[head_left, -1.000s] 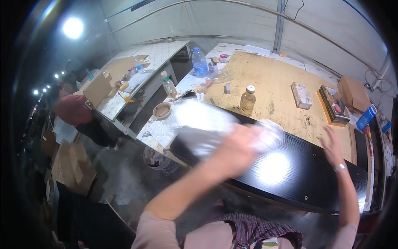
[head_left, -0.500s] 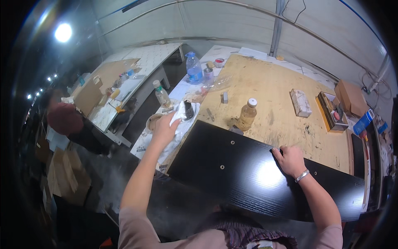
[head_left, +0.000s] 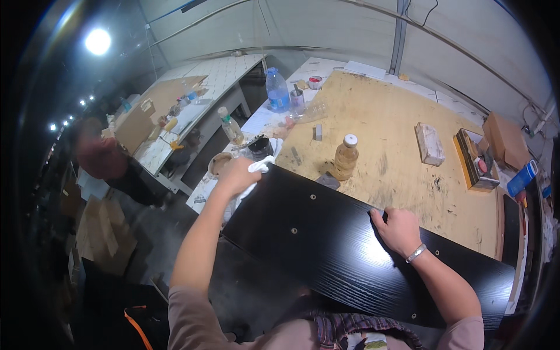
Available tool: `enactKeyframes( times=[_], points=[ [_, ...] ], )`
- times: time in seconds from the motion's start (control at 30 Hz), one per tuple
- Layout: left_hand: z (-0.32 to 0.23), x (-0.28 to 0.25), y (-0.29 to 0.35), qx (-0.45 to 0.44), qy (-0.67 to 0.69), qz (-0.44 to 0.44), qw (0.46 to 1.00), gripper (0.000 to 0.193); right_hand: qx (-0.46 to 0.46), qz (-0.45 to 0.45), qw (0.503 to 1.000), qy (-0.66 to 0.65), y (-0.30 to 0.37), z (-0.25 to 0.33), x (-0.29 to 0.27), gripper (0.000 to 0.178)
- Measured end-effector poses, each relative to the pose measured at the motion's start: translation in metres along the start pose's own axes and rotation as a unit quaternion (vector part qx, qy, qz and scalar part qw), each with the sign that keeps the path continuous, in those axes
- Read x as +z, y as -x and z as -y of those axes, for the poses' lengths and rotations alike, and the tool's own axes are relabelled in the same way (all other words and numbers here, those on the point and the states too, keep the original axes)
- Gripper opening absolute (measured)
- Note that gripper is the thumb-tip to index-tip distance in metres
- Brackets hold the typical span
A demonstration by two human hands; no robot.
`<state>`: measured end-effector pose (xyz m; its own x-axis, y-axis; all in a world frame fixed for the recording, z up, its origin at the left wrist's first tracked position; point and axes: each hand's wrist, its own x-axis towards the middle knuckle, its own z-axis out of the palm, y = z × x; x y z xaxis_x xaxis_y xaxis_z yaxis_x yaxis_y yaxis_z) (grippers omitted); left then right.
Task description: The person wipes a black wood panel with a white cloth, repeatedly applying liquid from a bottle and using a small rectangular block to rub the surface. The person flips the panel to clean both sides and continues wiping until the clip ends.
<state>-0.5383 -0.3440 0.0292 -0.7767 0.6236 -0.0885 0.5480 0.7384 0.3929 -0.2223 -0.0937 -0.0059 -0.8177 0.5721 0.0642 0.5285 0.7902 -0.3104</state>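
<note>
A long black wood-grain board with small round metal inserts lies in front of me, its near edge overhanging the table. My left hand is closed on a white cloth at the board's far left corner. Beside that hand are a black cup and a round tan bowl, partly hidden. My right hand grips the board's far edge, thumb on top and fingers curled over. Just beyond the board stands a bottle of yellowish liquid with a white cap, next to a dark grey block.
On the stained table sit a small grey block, a whitish block and an open box of oddments. A green-capped bottle and a blue-tinted jug stand left. Another person is at the far left.
My left hand has come down from beside the black cup to the board's far left corner, carrying the white cloth. My right hand keeps its grip on the far edge.
</note>
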Motion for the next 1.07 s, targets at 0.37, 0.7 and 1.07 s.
enactKeyframes(
  times=[0.37, 0.7, 1.07],
  points=[
    [0.027, 0.008, -0.008, -0.028, 0.175, 0.049, 0.983, 0.032, -0.013, 0.015, 1.000, -0.021, 0.001, -0.002, -0.005, 0.059],
    [0.050, 0.028, -0.016, 0.016, 0.211, -0.008, 0.977, 0.031, -0.007, 0.023, 0.999, -0.022, 0.002, -0.004, -0.005, 0.060],
    [-0.060, -0.006, 0.051, 0.001, -0.020, -0.238, 0.971, 0.028, -0.015, 0.019, 0.999, -0.024, 0.002, -0.004, -0.005, 0.059]
  ],
)
